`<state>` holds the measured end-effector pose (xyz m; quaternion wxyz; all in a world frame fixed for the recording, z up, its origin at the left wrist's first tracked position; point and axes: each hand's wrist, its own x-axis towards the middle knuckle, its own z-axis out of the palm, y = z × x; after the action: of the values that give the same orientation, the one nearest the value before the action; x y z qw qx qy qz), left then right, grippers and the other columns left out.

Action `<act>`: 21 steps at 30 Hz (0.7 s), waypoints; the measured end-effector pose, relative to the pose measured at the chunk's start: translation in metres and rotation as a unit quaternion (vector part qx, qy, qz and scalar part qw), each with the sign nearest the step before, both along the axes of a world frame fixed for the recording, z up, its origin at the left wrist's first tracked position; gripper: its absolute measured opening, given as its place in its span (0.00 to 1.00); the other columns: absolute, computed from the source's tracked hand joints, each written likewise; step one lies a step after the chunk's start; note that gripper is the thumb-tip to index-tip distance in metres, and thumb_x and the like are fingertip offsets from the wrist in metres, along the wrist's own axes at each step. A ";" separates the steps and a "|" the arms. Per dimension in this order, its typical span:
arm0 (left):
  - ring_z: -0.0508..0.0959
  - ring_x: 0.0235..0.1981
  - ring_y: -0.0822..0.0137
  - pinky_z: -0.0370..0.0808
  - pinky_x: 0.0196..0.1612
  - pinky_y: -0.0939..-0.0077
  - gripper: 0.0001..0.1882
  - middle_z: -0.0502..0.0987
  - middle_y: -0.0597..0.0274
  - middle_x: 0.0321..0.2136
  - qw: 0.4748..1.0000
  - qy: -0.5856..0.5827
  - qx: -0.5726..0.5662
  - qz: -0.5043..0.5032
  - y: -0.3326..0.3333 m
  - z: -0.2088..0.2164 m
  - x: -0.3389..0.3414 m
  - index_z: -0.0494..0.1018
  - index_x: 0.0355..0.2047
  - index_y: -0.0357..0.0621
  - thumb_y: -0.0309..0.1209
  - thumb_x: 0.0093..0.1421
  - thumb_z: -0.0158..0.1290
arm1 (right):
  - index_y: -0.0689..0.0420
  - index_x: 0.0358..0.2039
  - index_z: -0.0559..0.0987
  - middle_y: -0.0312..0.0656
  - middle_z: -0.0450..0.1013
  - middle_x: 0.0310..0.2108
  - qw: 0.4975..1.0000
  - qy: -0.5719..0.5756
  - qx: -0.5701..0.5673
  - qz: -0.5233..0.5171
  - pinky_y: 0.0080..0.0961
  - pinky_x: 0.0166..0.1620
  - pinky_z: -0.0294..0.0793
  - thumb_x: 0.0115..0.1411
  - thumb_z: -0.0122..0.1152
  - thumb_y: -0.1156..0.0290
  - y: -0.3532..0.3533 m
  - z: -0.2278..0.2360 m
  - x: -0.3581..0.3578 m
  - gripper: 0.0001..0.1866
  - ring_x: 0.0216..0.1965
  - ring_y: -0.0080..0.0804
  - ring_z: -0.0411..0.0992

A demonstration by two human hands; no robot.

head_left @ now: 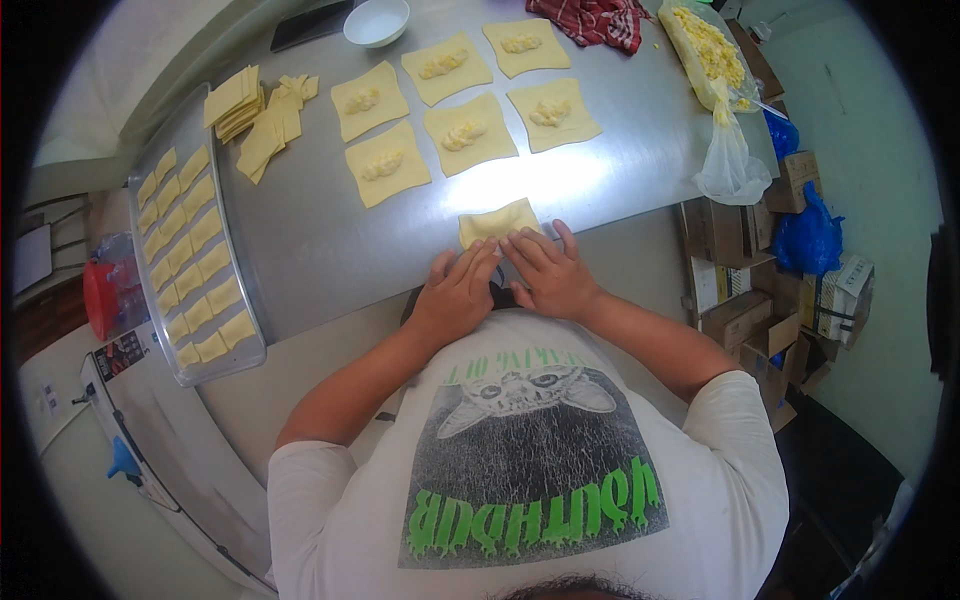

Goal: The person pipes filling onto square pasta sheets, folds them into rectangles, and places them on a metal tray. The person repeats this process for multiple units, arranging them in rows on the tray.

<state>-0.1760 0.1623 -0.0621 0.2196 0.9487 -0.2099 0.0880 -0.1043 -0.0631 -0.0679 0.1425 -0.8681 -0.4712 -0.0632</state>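
I see the left hand [455, 297] and right hand [552, 279] press loose fingers [472, 262] on one dough piece [497, 220]; six filled squares [462, 130] beyond them wait open, and pieces [207, 229] on the tray [236, 359] leftward look done.

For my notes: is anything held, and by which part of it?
The left hand and right hand touch the near edge of a dough piece; whether it is gripped or only pressed cannot be told.

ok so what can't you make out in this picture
- Head view: the near edge of the dough, hidden by the left hand and right hand.
- Head view: the far part of the red cloth, cut off by the top edge.
- Head view: what the blue bag holds, hidden by its plastic.
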 end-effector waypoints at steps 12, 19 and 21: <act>0.66 0.70 0.58 0.50 0.71 0.48 0.37 0.67 0.51 0.68 0.999 0.019 0.033 0.014 0.000 -0.005 -0.012 0.62 0.64 0.34 0.32 0.55 0.61 | 0.58 0.64 0.73 0.47 0.65 0.67 0.999 0.035 -0.019 -0.012 0.57 0.72 0.42 0.59 0.62 0.54 -0.006 -0.008 -0.008 0.35 0.70 0.39 0.59; 0.48 0.77 0.43 0.39 0.70 0.28 0.53 0.49 0.36 0.74 0.992 0.107 0.021 0.070 0.001 0.002 0.010 0.47 0.72 0.28 0.46 0.56 0.61 | 0.65 0.71 0.62 0.55 0.52 0.75 0.991 0.068 -0.074 -0.092 0.69 0.71 0.40 0.63 0.55 0.42 0.017 0.014 0.019 0.46 0.77 0.49 0.47; 0.48 0.77 0.44 0.39 0.71 0.28 0.54 0.49 0.36 0.74 0.989 0.123 0.036 0.077 0.005 0.002 0.008 0.47 0.73 0.27 0.48 0.58 0.59 | 0.66 0.72 0.59 0.56 0.50 0.75 0.990 0.090 -0.079 -0.076 0.70 0.70 0.40 0.63 0.54 0.41 0.020 0.013 0.020 0.48 0.78 0.50 0.45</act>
<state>-0.1685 0.1670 -0.0605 0.2017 0.9730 -0.1104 -0.0207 -0.0842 -0.0431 -0.0551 0.1103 -0.9120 -0.3928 0.0423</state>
